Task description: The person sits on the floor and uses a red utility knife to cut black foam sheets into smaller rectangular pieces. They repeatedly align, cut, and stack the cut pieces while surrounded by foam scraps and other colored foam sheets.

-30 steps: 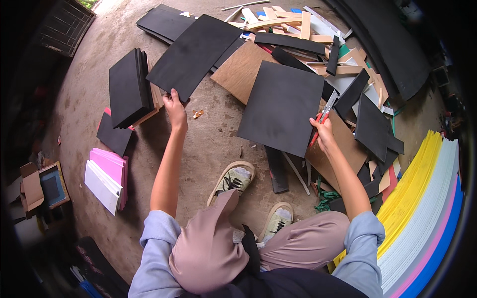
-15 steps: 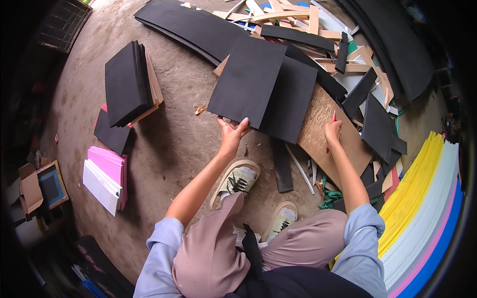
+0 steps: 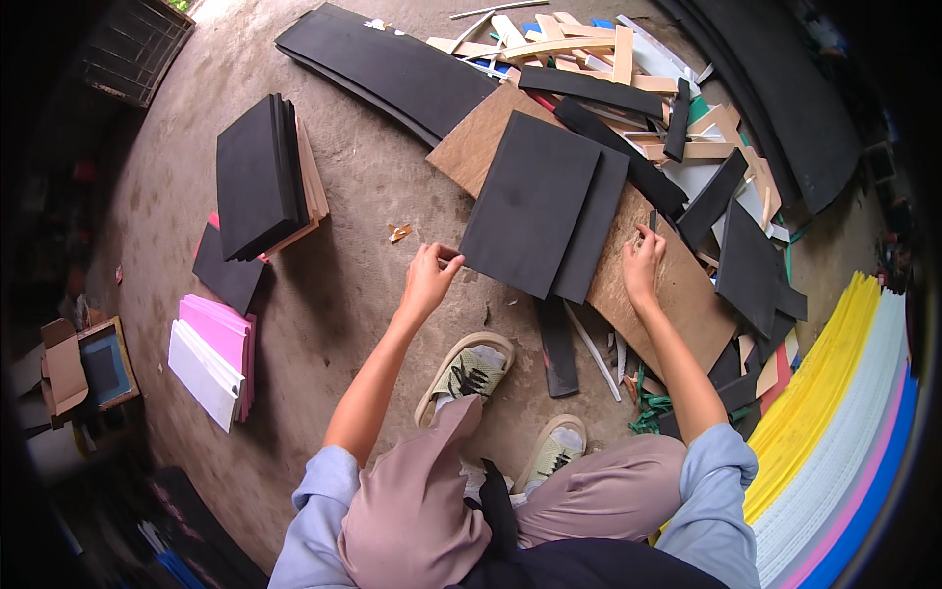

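A black foam sheet (image 3: 535,201) lies partly over another black sheet (image 3: 601,221), both on a brown wooden board (image 3: 677,294). At the upper sheet's near left corner is my left hand (image 3: 429,280), thumb and fingers pinched together on that corner. My right hand (image 3: 643,263) is closed above the board, right of the sheets. A slim pen-like tool (image 3: 653,221) sticks up from its fingers, only a short dark end showing.
Offcut strips (image 3: 589,54) heap up behind the board. A long black sheet stack (image 3: 392,69) lies at the back. Left stand a black-and-tan stack (image 3: 260,177) and pink and white sheets (image 3: 211,353). Yellow sheets (image 3: 814,393) stand at the right; a dark strip (image 3: 556,348) lies near my shoes.
The upper black sheet has come nearer and to the right, baring the board's far left end. My left hand shifted left to the sheet's corner; my right hand moved slightly left, its tool turned.
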`<state>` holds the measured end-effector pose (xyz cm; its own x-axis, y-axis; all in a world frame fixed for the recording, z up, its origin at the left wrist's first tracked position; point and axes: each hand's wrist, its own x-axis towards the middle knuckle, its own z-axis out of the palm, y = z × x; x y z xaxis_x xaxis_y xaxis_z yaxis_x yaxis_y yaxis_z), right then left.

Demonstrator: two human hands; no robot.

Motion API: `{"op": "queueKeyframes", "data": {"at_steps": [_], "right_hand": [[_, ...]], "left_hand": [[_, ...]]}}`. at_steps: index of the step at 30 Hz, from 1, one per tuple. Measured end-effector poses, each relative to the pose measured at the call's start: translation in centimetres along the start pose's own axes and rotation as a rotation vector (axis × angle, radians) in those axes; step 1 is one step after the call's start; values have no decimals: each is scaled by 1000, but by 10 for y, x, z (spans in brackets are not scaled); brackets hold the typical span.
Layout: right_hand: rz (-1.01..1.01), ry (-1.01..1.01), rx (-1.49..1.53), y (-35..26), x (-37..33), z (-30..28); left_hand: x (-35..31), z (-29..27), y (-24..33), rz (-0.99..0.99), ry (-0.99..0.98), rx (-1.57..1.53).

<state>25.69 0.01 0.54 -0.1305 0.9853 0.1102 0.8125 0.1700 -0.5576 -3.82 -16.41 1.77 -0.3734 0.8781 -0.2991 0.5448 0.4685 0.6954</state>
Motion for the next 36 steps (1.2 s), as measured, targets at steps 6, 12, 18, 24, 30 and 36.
{"op": "queueKeyframes", "data": {"at_steps": [6, 12, 18, 24, 30, 36], "right_hand": [[105, -377, 394, -39, -16, 45], [139, -295, 242, -21, -11, 38], [107, -290, 280, -18, -11, 40], [107, -268, 297, -20, -5, 43], [102, -286, 344, -17, -2, 43], [77, -299, 365, -20, -3, 41]], "left_hand": [[53, 19, -14, 121, 50, -149], [12, 57, 17, 181, 25, -43], [6, 55, 27, 340, 177, -6], [18, 51, 33, 323, 199, -45], [22, 50, 31, 267, 163, -41], [33, 43, 18, 256, 171, -150]]}}
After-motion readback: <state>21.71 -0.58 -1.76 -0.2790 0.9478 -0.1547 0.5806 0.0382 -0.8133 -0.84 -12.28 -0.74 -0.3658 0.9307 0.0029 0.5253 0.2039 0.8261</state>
